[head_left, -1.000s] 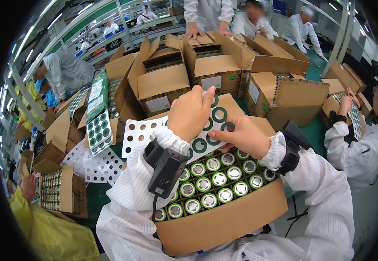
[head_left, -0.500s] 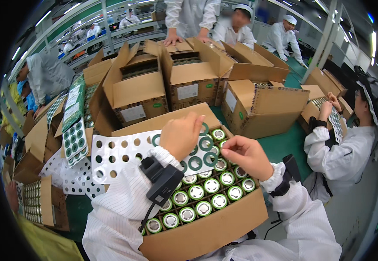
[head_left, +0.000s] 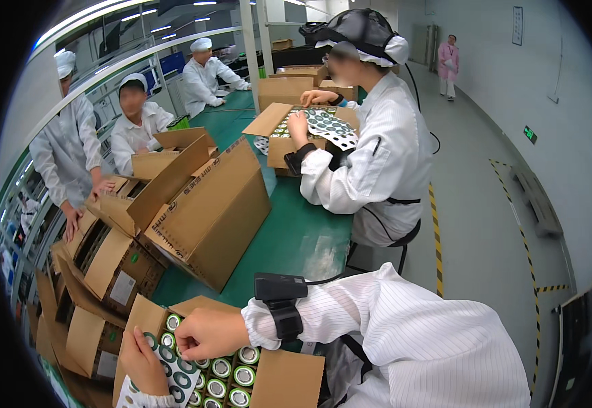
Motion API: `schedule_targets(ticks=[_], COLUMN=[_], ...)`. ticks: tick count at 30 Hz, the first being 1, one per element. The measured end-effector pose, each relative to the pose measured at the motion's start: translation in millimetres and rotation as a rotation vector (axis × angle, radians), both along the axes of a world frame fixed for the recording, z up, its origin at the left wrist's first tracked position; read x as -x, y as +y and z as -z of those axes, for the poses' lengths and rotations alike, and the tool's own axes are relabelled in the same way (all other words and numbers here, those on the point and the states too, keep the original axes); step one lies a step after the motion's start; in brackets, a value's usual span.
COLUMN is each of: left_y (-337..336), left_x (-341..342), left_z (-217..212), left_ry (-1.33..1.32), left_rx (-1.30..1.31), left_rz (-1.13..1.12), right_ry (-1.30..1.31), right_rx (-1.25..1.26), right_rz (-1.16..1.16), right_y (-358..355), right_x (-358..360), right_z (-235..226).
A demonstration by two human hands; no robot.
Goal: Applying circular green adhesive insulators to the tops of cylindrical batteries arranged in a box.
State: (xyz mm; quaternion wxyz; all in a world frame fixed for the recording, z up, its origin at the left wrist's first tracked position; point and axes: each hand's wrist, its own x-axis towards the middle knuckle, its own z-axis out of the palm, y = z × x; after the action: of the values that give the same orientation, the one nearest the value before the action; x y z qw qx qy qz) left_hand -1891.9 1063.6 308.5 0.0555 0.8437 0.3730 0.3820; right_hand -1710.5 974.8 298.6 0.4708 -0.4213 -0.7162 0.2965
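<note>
An open cardboard box at the bottom holds upright cylindrical battery cells with green wraps and silver tops, parted by a divider. Across the cells on the left lies a white sheet of green ring stickers. My left hand grips this sheet near its left side, thumb up. My right hand is above the cells just right of the sheet, its fingertips pinched together and pointing down. Whatever is between those fingertips is too small or hidden to make out. The right wrist bears a black strapped device.
Several open cardboard boxes stand close by on the green table. Beyond them, a seated co-worker handles a ring-sticker sheet over another battery box. Others in white stand or sit across the table. A grey floor with striped tape runs along the right.
The view has swung to the right, so my box now appears lower left. My right hand has come closer to the sheet, and my left is at the sheet's left side.
</note>
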Motion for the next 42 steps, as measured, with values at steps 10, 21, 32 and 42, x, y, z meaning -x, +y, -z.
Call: schedule_targets(ticks=[10, 21, 32, 42], left_y=[8, 2, -16, -12], left_x=[8, -2, 4, -1], left_z=[6, 6, -7, -4], left_ry=[0.005, -0.016, 0.035, -0.033], left_rx=[-0.023, -0.083, -0.137, -0.113], left_rz=[0.006, -0.014, -0.008, 0.037], right_ry=[-0.126, -0.424, 0.352, 0.421], right_rx=[0.184, -0.692, 0.373, 0.297], right_rz=[0.002, 0.185, 0.176, 0.253], right_y=[8, -28, -78, -92], right_x=[16, 16, -33, -26], right_z=[-4, -14, 1, 21])
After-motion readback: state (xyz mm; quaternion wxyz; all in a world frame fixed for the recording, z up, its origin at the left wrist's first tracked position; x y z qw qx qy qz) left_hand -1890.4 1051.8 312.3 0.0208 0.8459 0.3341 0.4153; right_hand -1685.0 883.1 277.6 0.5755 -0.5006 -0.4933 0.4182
